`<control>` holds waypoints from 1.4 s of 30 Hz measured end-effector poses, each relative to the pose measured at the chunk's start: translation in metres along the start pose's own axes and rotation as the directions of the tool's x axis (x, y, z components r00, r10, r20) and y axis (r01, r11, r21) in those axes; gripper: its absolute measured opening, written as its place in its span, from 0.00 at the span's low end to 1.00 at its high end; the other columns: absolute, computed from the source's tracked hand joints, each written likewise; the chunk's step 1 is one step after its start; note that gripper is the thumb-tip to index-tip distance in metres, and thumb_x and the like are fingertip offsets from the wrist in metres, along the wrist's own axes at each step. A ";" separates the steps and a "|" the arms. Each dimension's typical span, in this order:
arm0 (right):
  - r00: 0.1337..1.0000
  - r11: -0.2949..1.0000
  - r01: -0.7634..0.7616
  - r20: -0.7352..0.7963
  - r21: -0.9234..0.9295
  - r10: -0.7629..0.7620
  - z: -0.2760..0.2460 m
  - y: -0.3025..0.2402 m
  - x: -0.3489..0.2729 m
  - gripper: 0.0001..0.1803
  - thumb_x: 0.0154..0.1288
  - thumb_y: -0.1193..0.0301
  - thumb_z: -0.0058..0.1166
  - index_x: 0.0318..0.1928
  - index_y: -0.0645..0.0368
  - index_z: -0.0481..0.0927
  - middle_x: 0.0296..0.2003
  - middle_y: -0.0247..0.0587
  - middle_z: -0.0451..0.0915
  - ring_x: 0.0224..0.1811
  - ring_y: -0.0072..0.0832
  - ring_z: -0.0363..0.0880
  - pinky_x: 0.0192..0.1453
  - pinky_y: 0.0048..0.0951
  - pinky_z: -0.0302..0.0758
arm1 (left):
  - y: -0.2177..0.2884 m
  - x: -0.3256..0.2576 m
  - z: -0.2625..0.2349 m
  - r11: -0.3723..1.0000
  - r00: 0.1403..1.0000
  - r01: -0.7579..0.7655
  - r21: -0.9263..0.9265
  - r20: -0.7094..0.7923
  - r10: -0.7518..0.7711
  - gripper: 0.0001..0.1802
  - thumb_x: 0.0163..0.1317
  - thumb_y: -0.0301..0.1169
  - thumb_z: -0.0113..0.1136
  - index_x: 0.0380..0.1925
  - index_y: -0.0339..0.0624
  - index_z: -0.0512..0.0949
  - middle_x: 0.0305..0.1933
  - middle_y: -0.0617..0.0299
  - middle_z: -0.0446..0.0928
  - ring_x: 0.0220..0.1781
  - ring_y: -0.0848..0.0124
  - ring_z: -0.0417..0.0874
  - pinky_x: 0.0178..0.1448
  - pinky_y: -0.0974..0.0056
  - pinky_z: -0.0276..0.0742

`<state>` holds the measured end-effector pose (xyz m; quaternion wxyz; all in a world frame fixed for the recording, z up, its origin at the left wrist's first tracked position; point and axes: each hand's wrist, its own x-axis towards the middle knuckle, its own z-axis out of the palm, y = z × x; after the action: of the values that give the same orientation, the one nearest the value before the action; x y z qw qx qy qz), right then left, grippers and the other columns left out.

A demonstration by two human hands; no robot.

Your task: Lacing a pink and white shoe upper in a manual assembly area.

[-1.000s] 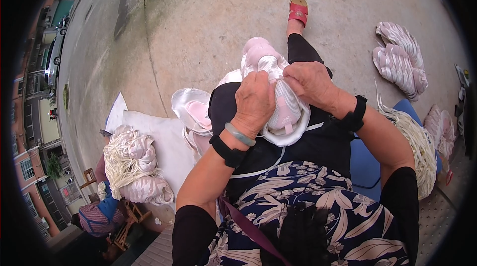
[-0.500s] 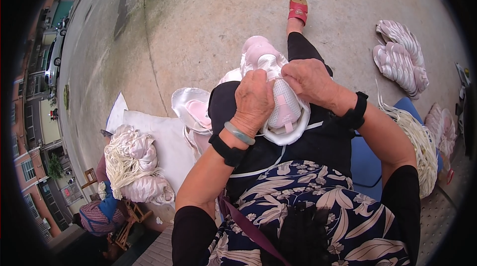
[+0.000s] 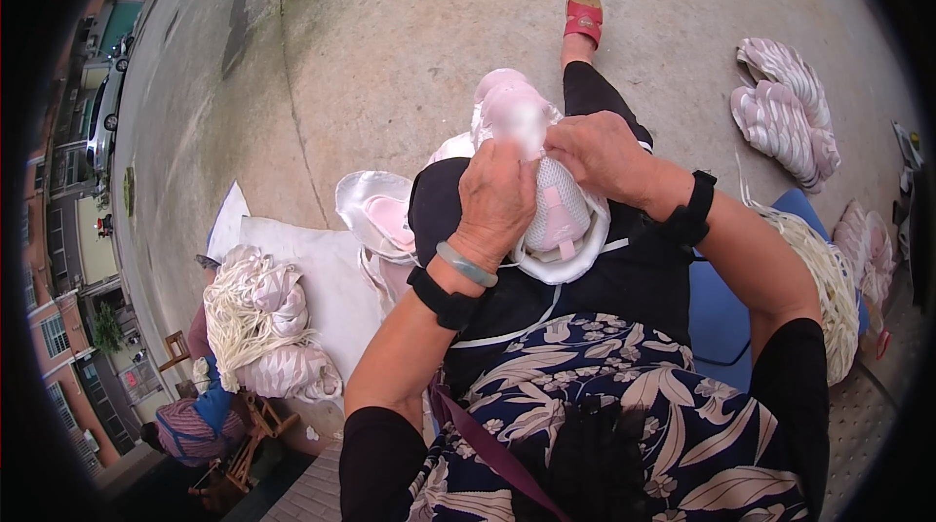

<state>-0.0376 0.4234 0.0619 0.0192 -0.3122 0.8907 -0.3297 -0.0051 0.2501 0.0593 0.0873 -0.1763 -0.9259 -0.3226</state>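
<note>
A pink and white shoe upper (image 3: 563, 220) with a mesh tongue lies across my lap, over my black trousers. From its left side my left hand (image 3: 495, 193) grips it near the lacing opening, fingers closed. Opposite, my right hand (image 3: 606, 157) pinches at the same opening, thumb and fingers pressed together. Whether a lace is between the fingertips is too small to tell. Just beyond my hands lie stacked pink toe parts (image 3: 502, 88), partly blurred. Beside my left thigh rests another white upper with a pink lining (image 3: 388, 217).
On a white cloth (image 3: 327, 264) at the left sit bundled uppers with cream laces (image 3: 258, 317). Another person (image 3: 200, 425) is near them. At the right, cream laces (image 3: 824, 293) hang over a blue seat (image 3: 717, 327). Stacked uppers (image 3: 785, 117) lie on the concrete.
Both hands have shifted very slightly to the left, still close together at the upper's opening. The upper and the things around have stayed in place.
</note>
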 end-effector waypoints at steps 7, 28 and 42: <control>0.989 0.994 -0.107 -0.102 0.032 0.110 0.011 -0.013 -0.010 0.03 0.55 0.74 0.50 0.30 0.60 0.72 0.25 0.47 0.76 0.32 0.45 0.78 0.34 0.41 0.73 | 0.000 -0.006 -0.007 0.992 0.997 0.078 -0.095 0.004 -0.078 0.14 0.49 0.26 0.63 0.35 0.37 0.72 0.29 0.55 0.72 0.24 0.64 0.73 0.31 0.64 0.72; 0.951 0.790 -0.276 0.039 0.547 0.305 0.030 0.001 -0.006 0.09 0.55 0.66 0.53 0.29 0.60 0.77 0.25 0.46 0.77 0.29 0.38 0.77 0.35 0.34 0.71 | -0.004 -0.010 -0.005 0.974 0.995 0.085 -0.211 -0.027 -0.092 0.07 0.54 0.21 0.59 0.33 0.36 0.74 0.27 0.54 0.76 0.25 0.69 0.78 0.31 0.67 0.73; 0.912 0.767 -0.401 0.297 0.501 0.283 -0.011 0.008 -0.005 0.11 0.47 0.73 0.52 0.33 0.63 0.74 0.23 0.42 0.74 0.27 0.32 0.74 0.32 0.31 0.69 | -0.024 -0.016 -0.051 0.909 0.931 0.350 -0.225 -0.024 -0.365 0.08 0.63 0.27 0.47 0.26 0.35 0.68 0.17 0.55 0.71 0.19 0.63 0.75 0.27 0.60 0.70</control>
<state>-0.0407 0.4374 0.0645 0.2593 -0.1571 0.7925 -0.5292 0.0027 0.1961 0.0810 0.0372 -0.0017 -0.8984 -0.4377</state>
